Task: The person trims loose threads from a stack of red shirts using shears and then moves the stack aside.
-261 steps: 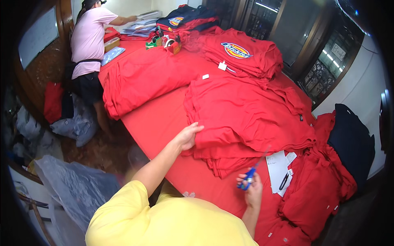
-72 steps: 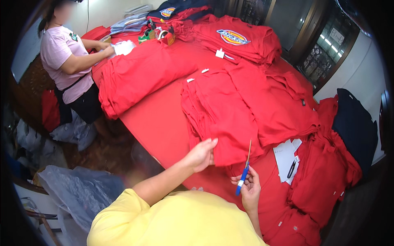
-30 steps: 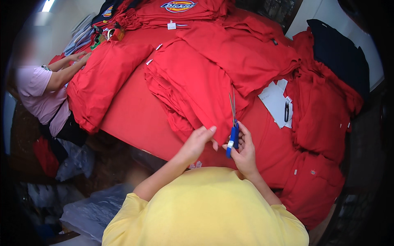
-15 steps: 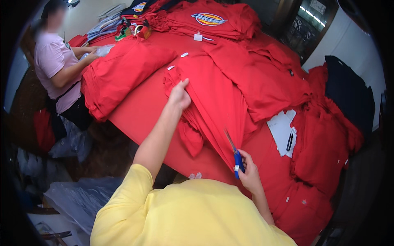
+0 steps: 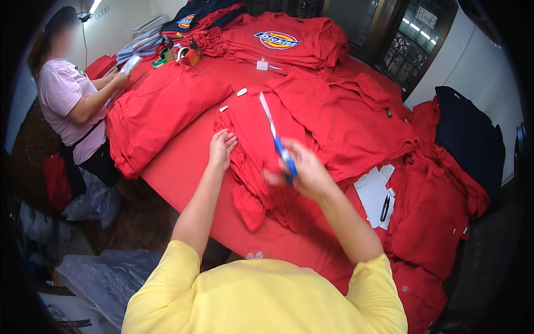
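My right hand (image 5: 305, 167) is wrapped round the blue handles of a pair of scissors (image 5: 284, 156). Their blades point away from me and lie together above a red garment (image 5: 250, 139). My left hand (image 5: 222, 147) rests at the left edge of that garment, fingers stretched out and apart. Just beyond it, two small white labels show, one a neck label (image 5: 223, 108) and the other a larger tag (image 5: 241, 92). The red garment spreads in long folds over the red-covered table, and my right hand partly hides it.
A person (image 5: 72, 106) in a pink top stands at the left, holding a small pale packet (image 5: 130, 64). Red garments (image 5: 167, 114) lie in piles around the table. Black thread snips (image 5: 385, 207) rest on white papers (image 5: 370, 192). A tape dispenser (image 5: 189, 54) sits at the back.
My right hand with the scissors has moved up and left over the garment. My left hand has shifted left and slightly nearer to me. The other person has raised the packet.
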The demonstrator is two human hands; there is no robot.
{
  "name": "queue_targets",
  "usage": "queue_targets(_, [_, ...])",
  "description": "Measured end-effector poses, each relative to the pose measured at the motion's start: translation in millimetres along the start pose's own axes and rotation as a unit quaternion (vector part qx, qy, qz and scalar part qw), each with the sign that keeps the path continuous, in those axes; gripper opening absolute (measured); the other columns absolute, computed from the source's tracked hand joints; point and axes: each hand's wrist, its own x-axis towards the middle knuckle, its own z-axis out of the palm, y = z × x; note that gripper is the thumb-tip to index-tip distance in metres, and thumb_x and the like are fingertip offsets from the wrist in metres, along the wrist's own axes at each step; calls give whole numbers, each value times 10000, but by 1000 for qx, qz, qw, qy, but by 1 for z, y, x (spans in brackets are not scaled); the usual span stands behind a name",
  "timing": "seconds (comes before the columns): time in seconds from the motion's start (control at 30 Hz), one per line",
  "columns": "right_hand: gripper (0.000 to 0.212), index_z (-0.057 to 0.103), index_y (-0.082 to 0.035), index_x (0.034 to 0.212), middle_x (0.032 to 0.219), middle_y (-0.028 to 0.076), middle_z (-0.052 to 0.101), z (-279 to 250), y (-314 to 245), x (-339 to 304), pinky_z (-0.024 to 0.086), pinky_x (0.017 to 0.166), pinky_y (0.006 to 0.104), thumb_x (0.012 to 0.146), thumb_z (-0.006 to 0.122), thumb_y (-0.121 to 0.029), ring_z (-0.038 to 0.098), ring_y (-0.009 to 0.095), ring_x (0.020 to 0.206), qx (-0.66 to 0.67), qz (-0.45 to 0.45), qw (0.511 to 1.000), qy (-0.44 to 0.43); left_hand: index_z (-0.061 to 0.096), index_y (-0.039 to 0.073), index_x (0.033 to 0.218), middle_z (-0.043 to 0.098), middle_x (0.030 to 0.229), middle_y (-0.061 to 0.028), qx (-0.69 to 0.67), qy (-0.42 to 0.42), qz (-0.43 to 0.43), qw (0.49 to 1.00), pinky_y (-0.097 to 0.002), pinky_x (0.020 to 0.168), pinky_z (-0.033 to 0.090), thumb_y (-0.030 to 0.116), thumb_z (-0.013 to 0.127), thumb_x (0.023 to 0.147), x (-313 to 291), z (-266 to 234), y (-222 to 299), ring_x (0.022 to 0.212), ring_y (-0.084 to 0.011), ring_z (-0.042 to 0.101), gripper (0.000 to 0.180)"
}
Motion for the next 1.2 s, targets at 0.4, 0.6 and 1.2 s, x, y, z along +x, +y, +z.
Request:
queue_targets(0.4, [242,415,168,1062,992,192,498,-216,-81,-60,505,952,458,878,521,51,565,330,957,118,-532,727,418,586,9,910,535,872,-57,317,-109,124,934,-261,646,472,190,575,911,-114,-8,-5,720,-127,566,182])
queue_targets(0.6, [524,299,-30,1336,827,96,573,-122,54,-122,570,693,354,866,518,45,654,242,767,-86,-283,851,433,594,1,866,524,877,-114,445,-115,289,840,-339,650,470,232,604,891,-144,42,-2,703,-229,559,232])
queue_targets(1.2, [614,406,-32,1305,892,12,488,-32,78,-142,470,725,204,761,663,93,525,73,798,-277,-31,934,224,532,23,780,534,631,-60,299,-2,110,948,-284,531,455,310,546,928,-25,9,31,596,-133,560,323])
